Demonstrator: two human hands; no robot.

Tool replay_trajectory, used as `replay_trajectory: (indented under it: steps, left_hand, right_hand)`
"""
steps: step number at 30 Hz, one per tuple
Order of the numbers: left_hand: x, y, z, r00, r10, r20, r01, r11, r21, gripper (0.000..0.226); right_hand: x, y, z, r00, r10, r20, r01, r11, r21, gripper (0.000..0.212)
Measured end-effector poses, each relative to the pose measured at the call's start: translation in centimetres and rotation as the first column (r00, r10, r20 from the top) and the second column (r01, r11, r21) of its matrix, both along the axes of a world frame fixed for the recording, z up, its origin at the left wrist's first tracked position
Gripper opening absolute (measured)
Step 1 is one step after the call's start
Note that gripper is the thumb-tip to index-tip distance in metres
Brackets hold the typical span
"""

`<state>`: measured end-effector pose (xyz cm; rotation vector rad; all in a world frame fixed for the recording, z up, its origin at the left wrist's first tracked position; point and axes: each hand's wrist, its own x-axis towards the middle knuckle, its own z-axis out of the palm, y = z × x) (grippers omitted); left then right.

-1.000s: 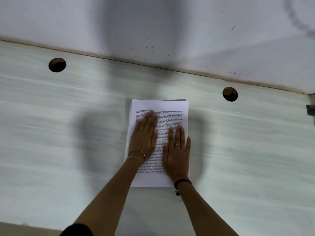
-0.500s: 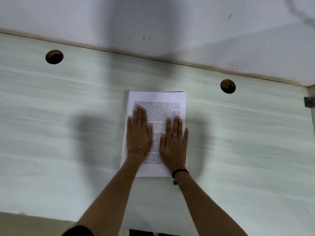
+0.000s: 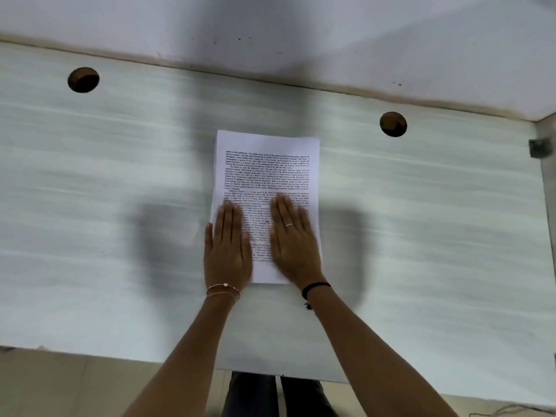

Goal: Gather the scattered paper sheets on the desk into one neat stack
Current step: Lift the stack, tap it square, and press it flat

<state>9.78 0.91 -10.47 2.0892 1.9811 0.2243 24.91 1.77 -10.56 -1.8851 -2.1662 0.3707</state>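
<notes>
Stack of white paper sheets with black printed text (image 3: pixel 267 164) is lying flat about mid-desk, long side running from near edge toward far edge. Only the top sheet is showing and the edges are looking flush; sheet count can't be told.

Left hand (image 3: pixel 227 248) is lying palm-down, fingers straight and together, gripping nothing. It is pressing on the stack's near-left part, its outer side hanging past the paper's left edge over the pale wood-grain desk top (image 3: pixel 90 206).

Right hand (image 3: pixel 293 239) is also lying flat and open, fingers straight, pressing the stack's near-right part, heel sitting at the paper's near-right corner.

Thin silver ring (image 3: pixel 289 225) is sitting on a right-hand finger, black cord band (image 3: pixel 316 286) on the right wrist, thin gold bracelet (image 3: pixel 223 286) on the left wrist.

Two round dark cable holes are sitting near the desk's far edge, one toward the far-left corner (image 3: pixel 83 79), one right of the stack (image 3: pixel 393 124). Small grey bracket (image 3: pixel 538 148) is sitting at the right edge. Dark trousers (image 3: pixel 270 395) are showing below the near edge.
</notes>
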Motion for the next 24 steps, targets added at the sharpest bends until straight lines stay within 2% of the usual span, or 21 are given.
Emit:
replay_trajectory:
  steps: [3, 6, 8, 10, 11, 13, 15, 18, 24]
  left_hand:
    - [0.1, 0.1, 0.2, 1.000, 0.010, 0.027, -0.010, 1.000, -0.007, 0.055]
    - [0.0, 0.1, 0.2, 1.000, 0.019, 0.012, -0.018, 1.000, -0.014, 0.058]
    - [0.1, 0.2, 0.1, 1.000, 0.019, 0.012, -0.019, 1.000, -0.025, 0.063]
    - [0.1, 0.0, 0.2, 1.000, 0.016, -0.001, -0.016, 0.999, -0.028, 0.069]
    - [0.2, -0.1, 0.2, 1.000, 0.013, -0.007, -0.014, 1.000, -0.022, 0.070]
    - [0.1, 0.0, 0.0, 1.000, 0.010, -0.028, -0.010, 1.000, -0.010, 0.069]
    - [0.1, 0.0, -0.3, 0.999, 0.004, -0.046, -0.004, 1.000, -0.005, 0.064]
    - [0.0, 0.1, -0.5, 1.000, 0.006, -0.015, -0.007, 1.000, -0.003, 0.060]
    - [0.1, 0.2, -0.3, 1.000, 0.012, 0.017, -0.013, 1.000, 0.014, 0.058]
  right_hand:
    - [5.4, -1.8, 0.1, 0.996, -0.037, 0.079, 0.038, 0.999, -0.012, 0.052]
    - [8.6, -1.7, 0.7, 0.987, 0.034, 0.155, -0.026, 0.998, -0.053, 0.050]
    - [7.7, -0.3, 1.5, 0.993, -0.080, 0.092, 0.082, 0.996, -0.028, 0.050]
    - [4.5, 0.3, 2.6, 0.974, -0.222, -0.036, 0.223, 0.975, 0.021, 0.050]
    - [2.3, 0.3, 2.8, 0.965, -0.241, -0.106, 0.246, 0.969, 0.038, 0.050]
    - [-1.9, -0.1, 2.6, 0.968, -0.173, -0.181, 0.178, 0.984, 0.007, 0.053]
    - [-3.6, -0.9, 1.4, 0.986, -0.099, -0.138, 0.097, 0.995, -0.025, 0.054]
    - [-2.9, -0.8, -0.1, 0.993, -0.102, -0.060, 0.100, 0.994, -0.033, 0.055]
    - [-0.5, -0.4, 0.0, 0.996, -0.092, -0.019, 0.092, 0.996, 0.009, 0.054]
